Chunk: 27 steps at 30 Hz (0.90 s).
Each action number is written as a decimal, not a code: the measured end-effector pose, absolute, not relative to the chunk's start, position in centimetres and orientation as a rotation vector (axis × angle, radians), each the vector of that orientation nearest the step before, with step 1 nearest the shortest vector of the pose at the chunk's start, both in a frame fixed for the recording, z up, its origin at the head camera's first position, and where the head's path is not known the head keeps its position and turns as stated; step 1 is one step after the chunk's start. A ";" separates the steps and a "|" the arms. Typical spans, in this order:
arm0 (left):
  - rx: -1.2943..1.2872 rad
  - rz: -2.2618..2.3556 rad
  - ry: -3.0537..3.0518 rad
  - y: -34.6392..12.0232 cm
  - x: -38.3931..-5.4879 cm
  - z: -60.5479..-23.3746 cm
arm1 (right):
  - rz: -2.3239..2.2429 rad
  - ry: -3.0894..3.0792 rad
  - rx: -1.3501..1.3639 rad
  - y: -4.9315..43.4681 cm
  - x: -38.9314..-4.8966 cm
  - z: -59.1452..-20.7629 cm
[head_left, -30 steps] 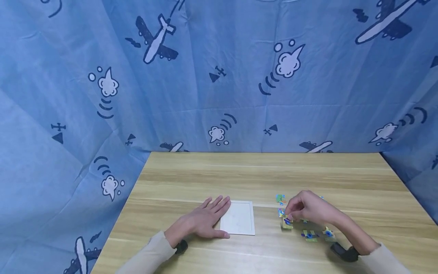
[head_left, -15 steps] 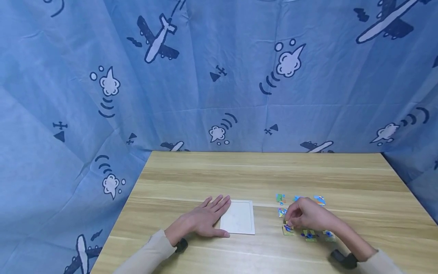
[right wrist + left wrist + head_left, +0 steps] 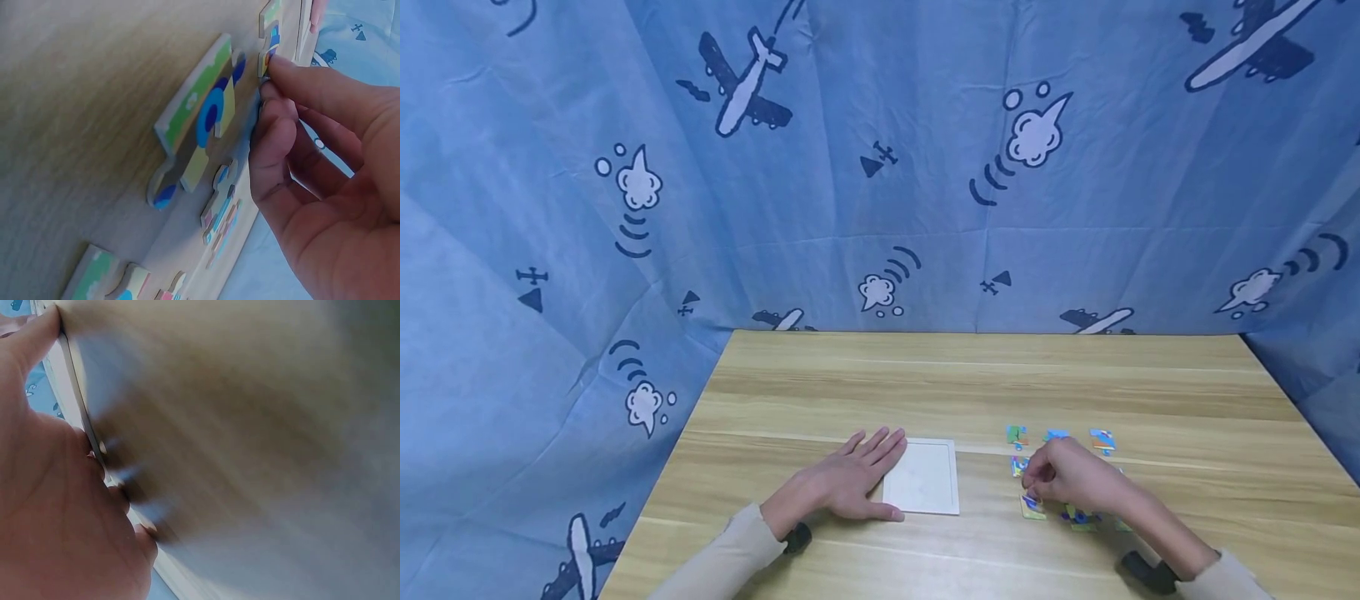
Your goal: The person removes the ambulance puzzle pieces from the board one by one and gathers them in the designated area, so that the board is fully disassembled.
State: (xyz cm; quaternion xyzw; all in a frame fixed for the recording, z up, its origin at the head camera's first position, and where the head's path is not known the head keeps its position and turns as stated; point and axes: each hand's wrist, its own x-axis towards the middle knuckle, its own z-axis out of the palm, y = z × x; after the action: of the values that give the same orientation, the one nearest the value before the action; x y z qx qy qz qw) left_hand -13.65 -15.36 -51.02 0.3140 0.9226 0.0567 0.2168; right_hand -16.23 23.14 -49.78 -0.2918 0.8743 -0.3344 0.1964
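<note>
My left hand (image 3: 853, 483) lies flat with spread fingers along the left edge of a white square puzzle tray (image 3: 922, 479). In the left wrist view the fingers of the left hand (image 3: 69, 506) reach the tray's edge. On the right, thumb and index finger of my right hand (image 3: 1078, 475) pinch the upper edge of a jigsaw piece (image 3: 1032, 507), which lies nearly flat on the table. The right wrist view shows the right hand (image 3: 331, 150) with its thumb tip against this piece (image 3: 270, 50); part of it is hidden behind the fingers.
Several loose jigsaw pieces lie around the right hand: a green one (image 3: 1017, 435), a blue one (image 3: 1057, 434), an orange-and-blue one (image 3: 1102, 440), and one with a blue wheel (image 3: 209, 115). Blue curtains (image 3: 925, 208) enclose the wooden table (image 3: 820, 383).
The jigsaw piece in the right hand was tilted up and has come down nearly flat, slightly nearer the front. The left hand has stayed in place.
</note>
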 end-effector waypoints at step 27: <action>0.880 0.241 2.616 -15.2 -14.1 -50.6 | -0.974 2.649 -0.812 24.2 -17.5 -47.0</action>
State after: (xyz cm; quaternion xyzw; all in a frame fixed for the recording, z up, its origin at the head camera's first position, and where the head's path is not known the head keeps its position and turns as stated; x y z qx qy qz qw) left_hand -14.14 -15.24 -50.62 0.3120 0.9281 0.0855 0.1844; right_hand -17.48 24.23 -47.02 -0.2751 0.8972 -0.3299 0.1024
